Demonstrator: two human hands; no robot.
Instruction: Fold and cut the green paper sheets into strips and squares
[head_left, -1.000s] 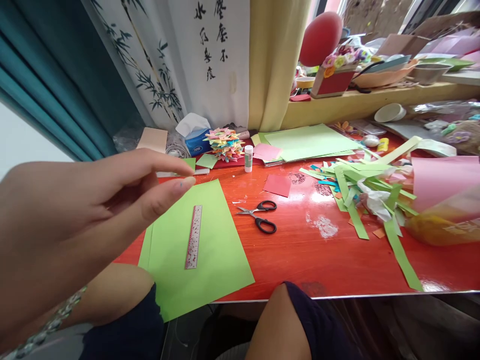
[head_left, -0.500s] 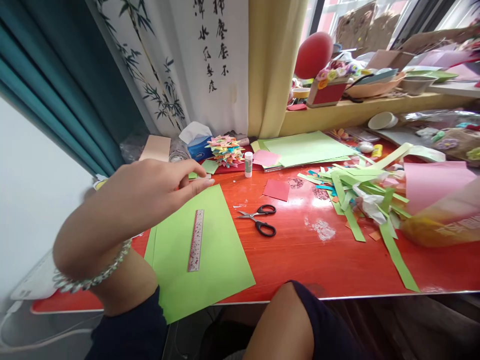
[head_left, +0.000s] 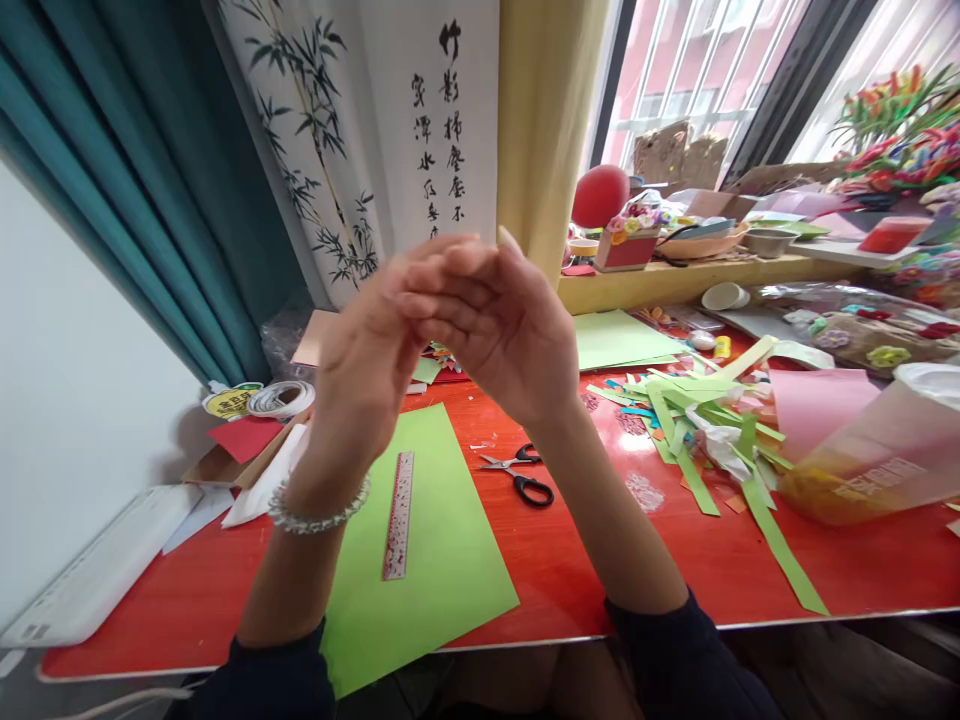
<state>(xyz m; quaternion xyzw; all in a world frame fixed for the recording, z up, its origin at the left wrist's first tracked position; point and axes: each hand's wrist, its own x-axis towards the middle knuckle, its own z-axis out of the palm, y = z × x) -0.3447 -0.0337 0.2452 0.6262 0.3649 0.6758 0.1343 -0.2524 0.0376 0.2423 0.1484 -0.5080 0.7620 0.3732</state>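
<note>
Both my hands are raised above the red table (head_left: 577, 560) and meet at the fingers. My left hand (head_left: 375, 350), with a beaded bracelet at its wrist, has its fingers reaching over to the other hand. My right hand (head_left: 510, 330) shows its palm, the fingers loosely curved and the thumb up; nothing is seen in it. Below them a green paper sheet (head_left: 450, 560) lies over the table's front edge, with a patterned ruler (head_left: 399, 515) on it. Black-handled scissors (head_left: 517, 466) lie right of the sheet, partly behind my right wrist.
Green paper strips (head_left: 690, 430) are heaped at the right beside a translucent bag (head_left: 862, 450). A white keyboard-like object (head_left: 97, 560) and a cardboard box (head_left: 225, 468) are at the left. More green paper (head_left: 622, 340) lies at the back.
My right hand has come into view and meets my left hand, which has turned and moved right. The view has tilted up, showing more of the window.
</note>
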